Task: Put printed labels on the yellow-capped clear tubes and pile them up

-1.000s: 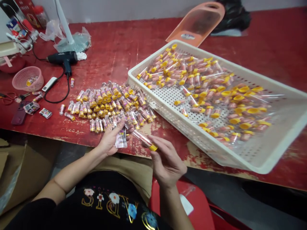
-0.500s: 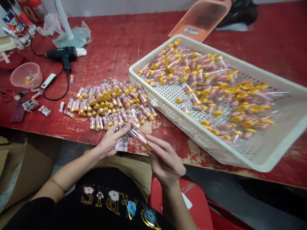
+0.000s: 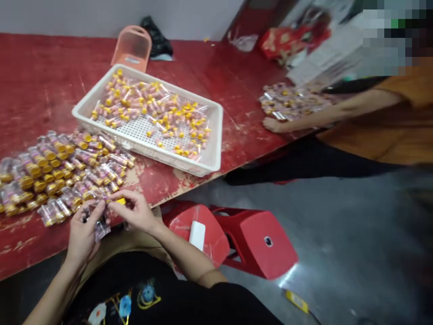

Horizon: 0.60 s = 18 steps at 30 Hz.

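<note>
My left hand [image 3: 83,232] is closed on a bunch of printed clear plastic sleeves [image 3: 102,232], which hang below its thumb. Close against it, my right hand [image 3: 137,213] pinches a small clear tube whose yellow cap [image 3: 121,201] shows between the fingers. The tube's far end meets the sleeves at the left fingertips; whether it is inside one cannot be made out. Just beyond the hands lies a heap of sleeved tubes [image 3: 54,174] with yellow caps. Behind it a white perforated crate [image 3: 162,155] holds many loose capped tubes [image 3: 152,106].
An orange dustpan [image 3: 133,47] and a black bag [image 3: 157,38] lie behind the crate on the red table [image 3: 237,108]. At right, a co-worker's hand [image 3: 275,125] rests beside another pile of tubes [image 3: 294,101]. Red stools [image 3: 257,243] stand below, one bearing a white object [image 3: 197,234].
My view has swung right, bringing the co-worker and stools into sight. My hands have come closer together, and the tube in my right hand has moved in against the sleeves.
</note>
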Available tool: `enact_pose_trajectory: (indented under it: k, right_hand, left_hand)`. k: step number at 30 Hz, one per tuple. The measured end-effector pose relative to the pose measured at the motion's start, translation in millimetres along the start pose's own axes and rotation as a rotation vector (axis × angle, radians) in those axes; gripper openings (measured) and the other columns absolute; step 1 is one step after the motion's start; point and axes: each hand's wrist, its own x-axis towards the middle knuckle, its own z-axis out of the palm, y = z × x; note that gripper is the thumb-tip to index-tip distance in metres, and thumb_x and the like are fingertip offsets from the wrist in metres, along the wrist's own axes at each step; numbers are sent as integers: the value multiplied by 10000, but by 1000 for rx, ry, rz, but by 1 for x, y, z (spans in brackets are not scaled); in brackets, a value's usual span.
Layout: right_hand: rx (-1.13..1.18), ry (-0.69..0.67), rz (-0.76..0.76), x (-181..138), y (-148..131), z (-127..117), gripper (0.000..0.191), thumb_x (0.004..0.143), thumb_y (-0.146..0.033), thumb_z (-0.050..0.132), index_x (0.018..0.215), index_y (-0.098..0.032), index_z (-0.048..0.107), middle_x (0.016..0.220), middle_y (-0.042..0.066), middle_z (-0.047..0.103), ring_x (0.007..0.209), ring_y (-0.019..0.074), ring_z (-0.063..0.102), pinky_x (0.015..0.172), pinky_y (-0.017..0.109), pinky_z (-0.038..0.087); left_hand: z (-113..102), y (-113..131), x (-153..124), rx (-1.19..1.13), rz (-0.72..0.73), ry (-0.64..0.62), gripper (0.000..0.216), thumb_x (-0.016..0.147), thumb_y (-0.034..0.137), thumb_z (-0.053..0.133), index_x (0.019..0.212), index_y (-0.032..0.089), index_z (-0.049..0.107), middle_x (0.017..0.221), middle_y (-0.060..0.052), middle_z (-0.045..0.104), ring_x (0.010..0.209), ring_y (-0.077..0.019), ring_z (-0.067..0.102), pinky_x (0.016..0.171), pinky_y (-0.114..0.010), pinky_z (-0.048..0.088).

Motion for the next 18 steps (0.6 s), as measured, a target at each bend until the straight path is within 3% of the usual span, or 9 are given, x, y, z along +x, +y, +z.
enact_pose_trajectory:
  k: [3, 7, 14, 18]
  right_hand:
    - [-157, 8, -156, 5, -1, -5, 229, 868, -361, 621, 821, -146, 684, 777, 22, 636, 677, 92, 525, 646, 221, 421]
    - [-261, -146, -292, -1, -7, -21, 151, 869, -262, 609, 787, -148, 666, 764, 14, 621, 698, 95, 537, 707, 229, 428]
    - [-88, -225, -132, -3, -8, -35, 269, 892, -394, 642, 883, -128, 681, 768, -4, 613, 595, 59, 441, 553, 202, 337]
    - [3, -207, -118, -5, -7, -37, 267, 901, -383, 632, 845, -125, 670, 779, 1, 621, 661, 65, 489, 615, 193, 393]
  left_hand:
    - [-2, -7, 4, 20, -25, -28, 416, 580, 350, 920, 858, 175, 666, 711, 29, 659, 546, -89, 567, 497, -184, 504]
    - [-2, -6, 5, 10, -28, 14, 453, 559, 342, 930, 908, 178, 691, 833, 23, 676, 595, -85, 583, 484, -168, 507]
    - [12, 0, 11, 6, -157, -114, 445, 553, 314, 942, 866, 155, 669, 683, 34, 592, 567, -78, 551, 466, -133, 476]
    - [20, 1, 9, 38, -173, -139, 457, 536, 335, 949, 836, 153, 657, 669, 32, 592, 544, -76, 532, 457, -140, 469]
